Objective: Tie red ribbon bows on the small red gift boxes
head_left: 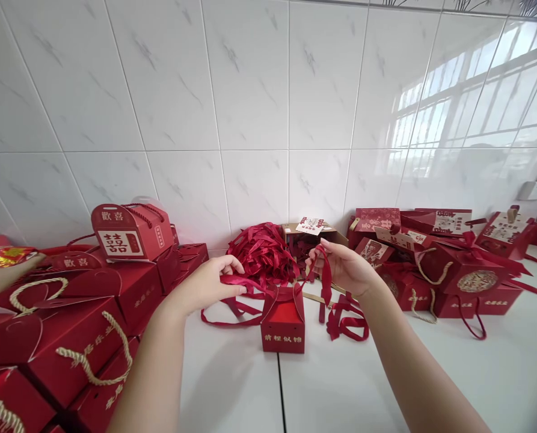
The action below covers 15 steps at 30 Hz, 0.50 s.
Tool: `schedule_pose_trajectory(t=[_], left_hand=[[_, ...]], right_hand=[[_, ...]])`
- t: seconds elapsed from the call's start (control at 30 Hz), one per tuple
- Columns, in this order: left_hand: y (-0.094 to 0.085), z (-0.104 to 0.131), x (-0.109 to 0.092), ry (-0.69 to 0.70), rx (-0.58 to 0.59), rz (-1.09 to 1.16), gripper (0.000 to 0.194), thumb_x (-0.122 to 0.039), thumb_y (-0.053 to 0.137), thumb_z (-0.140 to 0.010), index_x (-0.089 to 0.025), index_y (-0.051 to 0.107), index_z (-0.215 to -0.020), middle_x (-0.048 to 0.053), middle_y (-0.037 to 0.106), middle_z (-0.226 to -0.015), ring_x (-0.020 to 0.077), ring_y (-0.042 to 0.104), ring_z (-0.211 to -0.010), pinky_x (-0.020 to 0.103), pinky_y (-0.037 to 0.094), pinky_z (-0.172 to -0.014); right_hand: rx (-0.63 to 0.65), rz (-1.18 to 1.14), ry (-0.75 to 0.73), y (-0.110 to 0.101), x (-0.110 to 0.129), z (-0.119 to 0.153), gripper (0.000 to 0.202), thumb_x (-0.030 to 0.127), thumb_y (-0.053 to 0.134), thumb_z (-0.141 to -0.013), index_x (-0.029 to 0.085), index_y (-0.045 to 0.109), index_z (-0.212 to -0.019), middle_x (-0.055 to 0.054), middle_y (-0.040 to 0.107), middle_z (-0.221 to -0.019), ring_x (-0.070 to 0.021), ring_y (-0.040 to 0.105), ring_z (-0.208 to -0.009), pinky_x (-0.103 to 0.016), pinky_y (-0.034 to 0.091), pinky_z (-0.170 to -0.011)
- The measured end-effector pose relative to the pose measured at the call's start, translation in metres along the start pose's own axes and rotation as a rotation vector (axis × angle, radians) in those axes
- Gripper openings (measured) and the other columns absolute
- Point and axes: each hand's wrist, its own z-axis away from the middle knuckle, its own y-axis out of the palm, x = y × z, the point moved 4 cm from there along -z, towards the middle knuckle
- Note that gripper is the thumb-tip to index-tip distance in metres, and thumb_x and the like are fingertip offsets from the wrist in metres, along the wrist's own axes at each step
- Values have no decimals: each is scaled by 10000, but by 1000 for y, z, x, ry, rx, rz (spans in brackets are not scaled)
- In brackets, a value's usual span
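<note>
The left hand (210, 284), loosely curled, holds red ribbon (240, 281) between thumb and fingers; the right hand (348, 268) pinches another length. Between them stands the gift box (283, 329), apparently centred for both to reach.

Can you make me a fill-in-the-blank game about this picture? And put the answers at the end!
1. The left hand and the right hand each hold a strip of red ____.
2. The small box stands on a table whose colour is ____.
3. The tangled red heap lies closer to the tiled ____ than the small box does.

Missing words: ribbon; white; wall.
</note>
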Motion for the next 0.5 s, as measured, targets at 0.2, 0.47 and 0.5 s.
schedule_pose_trajectory(t=[0.2, 0.47, 0.5], left_hand=[[-3, 3, -9, 0, -93, -49, 270, -383, 606, -736, -229, 695, -939, 47, 708, -963, 227, 670, -827, 295, 510, -700], [-12, 6, -19, 161, -308, -9, 234, -285, 590, -746, -231, 702, -944, 43, 726, -891, 224, 660, -829, 301, 511, -725], [-13, 6, -19, 179, -337, -7, 228, -289, 604, -742, -230, 698, -941, 42, 726, -881, 223, 657, -833, 305, 507, -741]], right_hand=[[-28, 14, -84, 3, 6, 1, 270, 76, 641, -684, 182, 718, -920, -19, 726, -888, -121, 664, -740, -206, 524, -656], [-358, -97, -255, -16, 7, -4, 331, 116, 731, -703, 243, 677, -1004, 20, 721, -943, -71, 658, -686, -157, 553, -643], [-376, -104, -267, -18, 7, -5, 345, 114, 735, -699, 243, 667, -1012, 22, 721, -920, -73, 661, -687, -156, 555, -637]])
